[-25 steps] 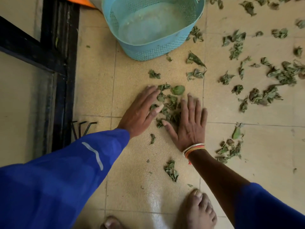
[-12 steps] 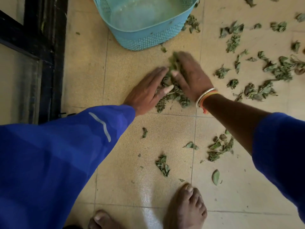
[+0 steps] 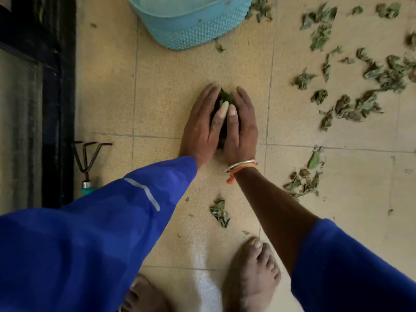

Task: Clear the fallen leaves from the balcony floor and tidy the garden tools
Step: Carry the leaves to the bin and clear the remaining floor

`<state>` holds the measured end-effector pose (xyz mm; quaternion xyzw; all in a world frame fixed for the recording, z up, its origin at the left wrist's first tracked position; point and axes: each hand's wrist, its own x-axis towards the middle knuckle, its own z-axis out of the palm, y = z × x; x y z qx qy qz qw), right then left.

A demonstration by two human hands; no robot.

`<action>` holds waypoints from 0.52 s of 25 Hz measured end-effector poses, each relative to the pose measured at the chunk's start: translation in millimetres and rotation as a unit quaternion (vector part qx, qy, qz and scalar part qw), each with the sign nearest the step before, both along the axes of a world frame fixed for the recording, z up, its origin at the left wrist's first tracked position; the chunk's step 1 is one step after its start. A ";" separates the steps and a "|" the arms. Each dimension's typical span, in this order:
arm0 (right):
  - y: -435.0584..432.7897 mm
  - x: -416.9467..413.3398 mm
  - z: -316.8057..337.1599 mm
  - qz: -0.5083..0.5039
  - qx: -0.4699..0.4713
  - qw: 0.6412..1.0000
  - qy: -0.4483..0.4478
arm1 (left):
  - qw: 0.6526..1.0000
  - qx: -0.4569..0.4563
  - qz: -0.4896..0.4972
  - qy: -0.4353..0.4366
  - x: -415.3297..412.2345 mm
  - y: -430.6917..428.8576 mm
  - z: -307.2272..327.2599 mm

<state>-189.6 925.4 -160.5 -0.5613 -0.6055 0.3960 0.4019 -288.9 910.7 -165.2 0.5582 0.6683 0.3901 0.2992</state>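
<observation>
While between hands [image 3: 202,127], leaf clump [image 3: 225,96] fore-and-aft

Showing beige textured floor tiles [image 3: 108,86] with thin grout lines, bordering a black frame [image 3: 65,64] and glass pane [image 3: 20,131] at left, catching pale glare [image 3: 202,255] near the bottom.

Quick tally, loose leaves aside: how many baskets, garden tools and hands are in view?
Baskets: 1, the blue basket
Garden tools: 1, the hand rake
Hands: 2, left hand and right hand, cupping a leaf pile
Total: 4
</observation>
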 end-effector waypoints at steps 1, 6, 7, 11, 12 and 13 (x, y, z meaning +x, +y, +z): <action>-1.1 -9.2 2.2 -0.024 -0.008 0.999 0.038 | 0.997 -0.006 0.026 -0.073 8.0 1.3 3.8; 6.5 -34.4 26.1 -0.214 -0.210 0.880 0.368 | 0.867 -0.058 0.253 -0.425 24.6 10.0 25.3; 7.0 -34.7 29.3 -0.229 -0.249 0.845 0.415 | 0.830 -0.071 0.275 -0.480 21.7 9.7 22.5; 5.1 -29.4 43.9 -0.244 -0.299 0.772 0.505 | 0.716 -0.091 0.260 -0.641 19.7 9.3 23.8; 6.3 -27.9 48.5 -0.248 -0.304 0.764 0.511 | 0.710 -0.094 0.259 -0.648 21.2 10.9 30.7; 7.9 -27.2 54.6 -0.249 -0.308 0.761 0.514 | 0.702 -0.091 0.256 -0.658 21.9 13.0 41.0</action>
